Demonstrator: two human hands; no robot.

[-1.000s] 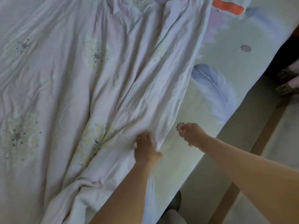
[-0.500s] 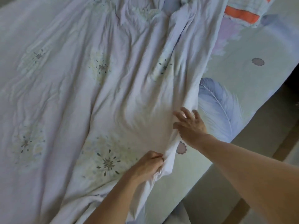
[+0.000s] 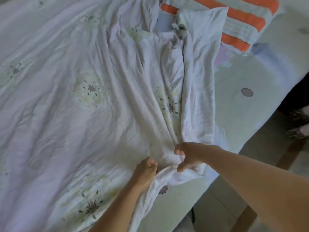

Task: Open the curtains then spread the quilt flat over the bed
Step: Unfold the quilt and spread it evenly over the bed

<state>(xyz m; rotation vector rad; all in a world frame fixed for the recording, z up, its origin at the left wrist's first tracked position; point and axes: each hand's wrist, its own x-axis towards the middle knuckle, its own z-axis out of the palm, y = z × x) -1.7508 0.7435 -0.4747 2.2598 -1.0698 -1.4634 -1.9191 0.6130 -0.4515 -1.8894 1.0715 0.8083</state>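
A pale lilac quilt (image 3: pixel 70 114) with faint flower prints covers most of the bed, wrinkled, with its right edge folded back on itself in a long white strip (image 3: pixel 199 91). My left hand (image 3: pixel 147 173) grips a bunch of that edge near the bed's side. Just to its right, my right hand (image 3: pixel 189 156) holds the same bunched fabric, fingers curled into the fold. The bed sheet (image 3: pixel 260 77), light green with feather and dot prints, shows bare to the right of the quilt. No curtains are in view.
A folded towel or pillow with orange stripes (image 3: pixel 240 25) lies at the head end, top right. The bed's side panel (image 3: pixel 217 206) drops to a floor strip at lower right. Dark patterned slippers (image 3: pixel 297 124) sit at the right edge.
Both hands have slid along the quilt's edge and closed on it side by side. The view has tilted up, showing more of the folded-back strip and the striped item.
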